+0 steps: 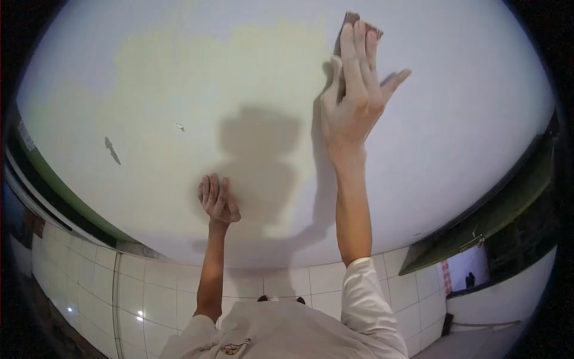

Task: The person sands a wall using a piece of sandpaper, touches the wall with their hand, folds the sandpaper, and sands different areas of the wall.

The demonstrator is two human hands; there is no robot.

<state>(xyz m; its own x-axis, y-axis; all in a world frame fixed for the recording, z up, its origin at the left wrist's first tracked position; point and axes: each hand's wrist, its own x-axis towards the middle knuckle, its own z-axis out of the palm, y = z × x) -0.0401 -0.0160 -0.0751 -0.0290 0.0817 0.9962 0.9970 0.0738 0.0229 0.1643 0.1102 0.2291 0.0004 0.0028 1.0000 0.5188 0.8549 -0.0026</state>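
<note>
My right hand is raised high on the wall, its middle fingers stretched out over a brown piece of sandpaper and pressing it to the surface. The thumb and little finger stick out to the sides. Lower and to the left, my left hand leans against the wall with its fingers out and nothing visible in it. The wall is whitish, with a large pale yellow patch across its left and middle. Pale dust coats the right fingers.
A small hook or nail sticks out of the wall at left, casting a shadow. On the right is a green door with a metal latch. Tiled floor lies below, and a strip of green frame runs along the left.
</note>
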